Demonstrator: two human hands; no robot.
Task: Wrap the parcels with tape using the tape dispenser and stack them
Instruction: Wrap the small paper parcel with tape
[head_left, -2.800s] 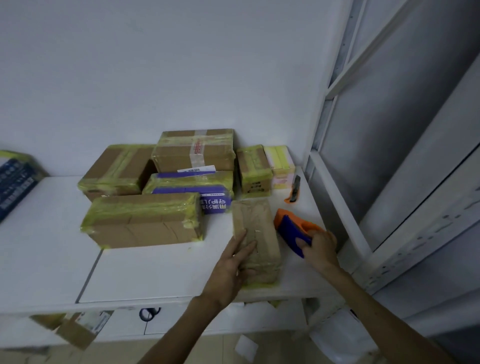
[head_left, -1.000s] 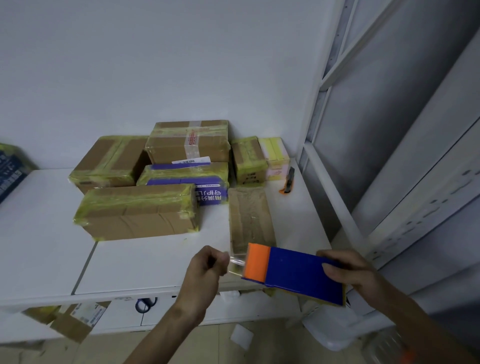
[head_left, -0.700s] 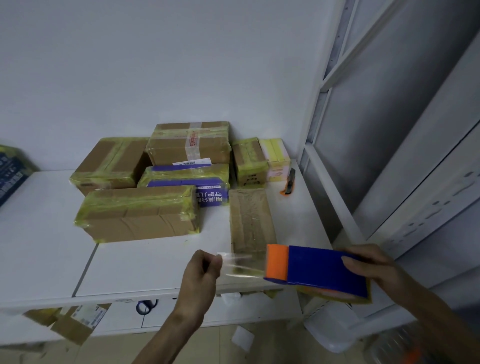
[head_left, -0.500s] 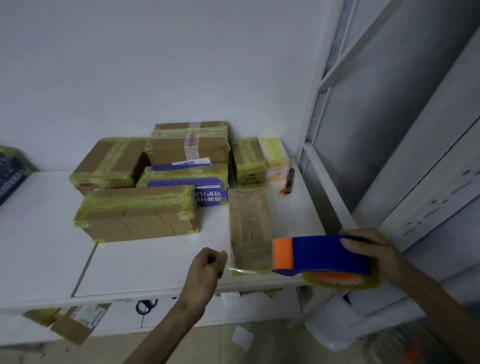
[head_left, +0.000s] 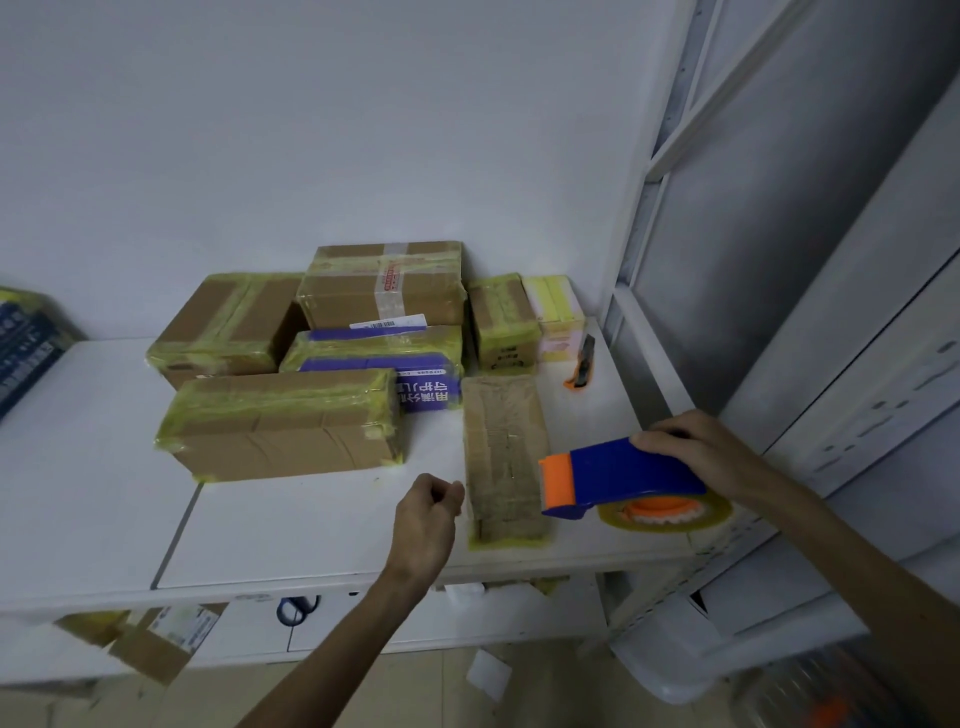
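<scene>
Gripping the tape dispenser (head_left: 623, 475) from above, the right hand (head_left: 696, 454) had its fingers wrapped over the blue body, with the orange cutter end just beside the parcel (head_left: 504, 452). Left hand (head_left: 428, 512) was curled, thumb to forefinger, at the parcel's other side; whether it pinched clear tape could not be told. Parcel lay flat near the counter (head_left: 311, 530) front edge. Judged light, stiff cardboard; best held by the long sides. Wrapped boxes (head_left: 280, 421) crowded close behind. Box cutter (head_left: 582, 366) lay apart, right rear.

Tape dispenser (head_left: 623, 474) in right hand (head_left: 698, 452), beside parcel (head_left: 503, 452).
</scene>
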